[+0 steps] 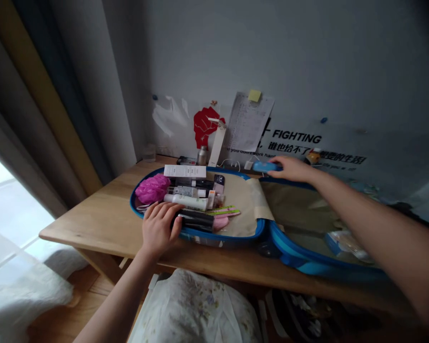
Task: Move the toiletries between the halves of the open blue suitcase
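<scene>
My right hand (291, 167) is closed on a small blue object (265, 166), blurred, above the back edge of an open blue suitcase (232, 239). My left hand (161, 225) rests at the suitcase's front left rim, fingers stretched over the edge and thumb beside a black cylindrical container (196, 220). In the left half lie a pink bath puff (153, 187), a white box (185, 171), a white tube (190, 202), a clear bottle (186, 191) and green-edged strips (224, 210). The right half holds a blue-and-white packet (343, 243), partly blurred.
The suitcase lies on a wooden table (93, 214) against a wall with a pinned paper (250, 121). Behind it stand a silver bottle (202, 156), a tall white box (218, 143) and a white plug with cable (249, 164). A curtain (35, 95) hangs at left.
</scene>
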### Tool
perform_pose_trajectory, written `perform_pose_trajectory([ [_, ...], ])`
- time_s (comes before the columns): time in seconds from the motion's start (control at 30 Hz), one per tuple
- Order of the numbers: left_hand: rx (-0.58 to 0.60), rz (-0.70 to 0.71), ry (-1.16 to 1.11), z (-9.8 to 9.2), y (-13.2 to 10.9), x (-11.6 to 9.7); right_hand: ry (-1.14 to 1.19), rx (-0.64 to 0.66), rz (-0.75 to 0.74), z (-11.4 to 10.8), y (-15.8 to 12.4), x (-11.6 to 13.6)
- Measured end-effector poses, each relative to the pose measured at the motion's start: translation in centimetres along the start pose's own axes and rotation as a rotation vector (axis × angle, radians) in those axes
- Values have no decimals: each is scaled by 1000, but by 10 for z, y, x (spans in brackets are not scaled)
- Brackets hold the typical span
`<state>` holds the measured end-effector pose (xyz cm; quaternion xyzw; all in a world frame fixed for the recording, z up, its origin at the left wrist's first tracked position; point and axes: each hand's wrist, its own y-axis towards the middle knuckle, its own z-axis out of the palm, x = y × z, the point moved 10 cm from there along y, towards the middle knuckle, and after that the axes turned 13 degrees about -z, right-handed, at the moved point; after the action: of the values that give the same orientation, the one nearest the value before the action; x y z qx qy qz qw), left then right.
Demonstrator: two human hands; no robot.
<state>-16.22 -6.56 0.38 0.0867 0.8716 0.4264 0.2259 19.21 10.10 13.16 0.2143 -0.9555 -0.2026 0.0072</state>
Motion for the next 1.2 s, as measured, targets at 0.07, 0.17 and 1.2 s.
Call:
perform_pose_trajectory([
  [0.07, -6, -1, -5, -2, 1, -1, 76, 72, -94, 21, 27, 55],
  [0.17, -20, 4, -13, -4, 1, -3, 191, 125, -190, 54, 57, 138],
  [1.2, 17, -32, -37, 0, 1, 2, 190, 210, -260, 123, 70, 256],
])
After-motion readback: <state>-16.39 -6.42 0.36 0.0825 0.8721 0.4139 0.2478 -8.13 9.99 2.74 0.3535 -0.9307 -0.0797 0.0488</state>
